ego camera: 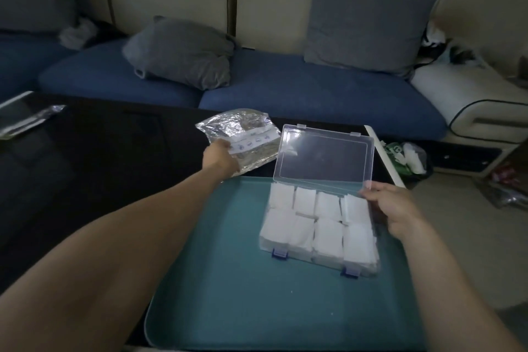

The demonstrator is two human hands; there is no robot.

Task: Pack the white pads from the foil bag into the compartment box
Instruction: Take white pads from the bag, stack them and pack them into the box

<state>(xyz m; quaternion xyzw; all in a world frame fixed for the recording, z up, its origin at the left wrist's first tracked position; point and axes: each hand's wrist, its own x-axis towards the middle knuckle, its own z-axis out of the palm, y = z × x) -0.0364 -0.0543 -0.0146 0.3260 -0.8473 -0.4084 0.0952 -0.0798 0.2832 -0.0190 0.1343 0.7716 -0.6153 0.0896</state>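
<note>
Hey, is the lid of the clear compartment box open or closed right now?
Open. The clear lid stands raised behind the compartment box, leaving the white pads uncovered, and the blue latches at the front hang unfastened.
</note>
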